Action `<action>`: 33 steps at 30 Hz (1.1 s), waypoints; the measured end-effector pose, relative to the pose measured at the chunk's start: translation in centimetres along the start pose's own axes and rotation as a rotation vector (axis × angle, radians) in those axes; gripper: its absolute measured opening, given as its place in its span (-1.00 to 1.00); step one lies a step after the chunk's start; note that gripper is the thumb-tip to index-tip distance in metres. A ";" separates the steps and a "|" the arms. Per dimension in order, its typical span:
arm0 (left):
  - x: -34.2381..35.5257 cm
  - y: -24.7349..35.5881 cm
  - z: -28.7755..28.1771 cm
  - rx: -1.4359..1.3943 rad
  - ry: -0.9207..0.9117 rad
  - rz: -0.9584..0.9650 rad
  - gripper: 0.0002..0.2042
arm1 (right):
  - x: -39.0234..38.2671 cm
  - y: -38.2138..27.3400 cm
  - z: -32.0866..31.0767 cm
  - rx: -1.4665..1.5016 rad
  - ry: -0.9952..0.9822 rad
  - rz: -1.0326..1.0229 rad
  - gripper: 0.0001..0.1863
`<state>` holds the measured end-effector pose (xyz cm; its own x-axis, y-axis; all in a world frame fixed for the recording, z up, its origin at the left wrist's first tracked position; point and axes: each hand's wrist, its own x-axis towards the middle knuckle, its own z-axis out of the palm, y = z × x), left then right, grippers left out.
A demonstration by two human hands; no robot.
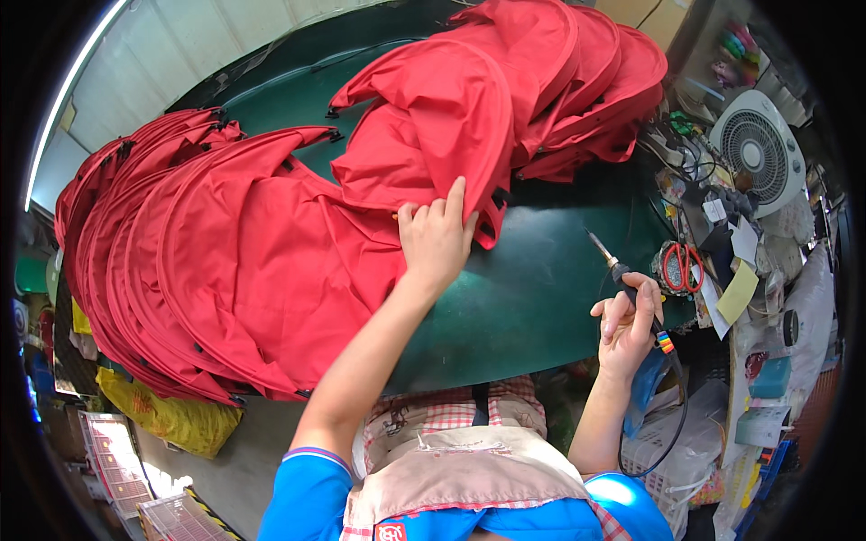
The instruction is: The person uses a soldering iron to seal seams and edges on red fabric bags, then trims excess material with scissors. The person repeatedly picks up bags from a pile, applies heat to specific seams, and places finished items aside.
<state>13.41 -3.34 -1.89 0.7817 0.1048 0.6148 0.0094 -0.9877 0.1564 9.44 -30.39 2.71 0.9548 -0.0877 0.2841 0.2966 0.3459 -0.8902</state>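
Observation:
My left hand (437, 236) grips the near edge of a red fabric canopy (433, 135), its index finger stretched along the cloth and the other fingers bent. The canopy has a curved, piped rim and small black clips at its corners. In my right hand (629, 329) is a soldering iron (618, 267), held by its dark handle. Its metal tip points up and to the left, apart from the cloth. A black cable with a rainbow-coloured band hangs from the handle. At the left lies a stack of similar red canopies (244, 261), overlapping one another.
Everything lies on a dark green tabletop (514, 298). More red canopies (577, 81) are heaped at the far side. Red-handled scissors (682, 269) and a white fan (758, 151) stand among clutter at the right. A yellow bag (171, 415) lies below the table's left side.

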 end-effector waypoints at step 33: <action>-12.4 -7.6 -14.5 -0.226 0.516 -0.475 -0.63 | -1.8 3.5 5.3 -0.110 -0.385 -0.067 -0.75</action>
<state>-5.38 4.53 0.56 0.3319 0.6118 0.7180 0.1016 -0.7799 0.6176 8.70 -24.07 0.98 0.8619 0.2571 0.4371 0.3786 0.2472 -0.8919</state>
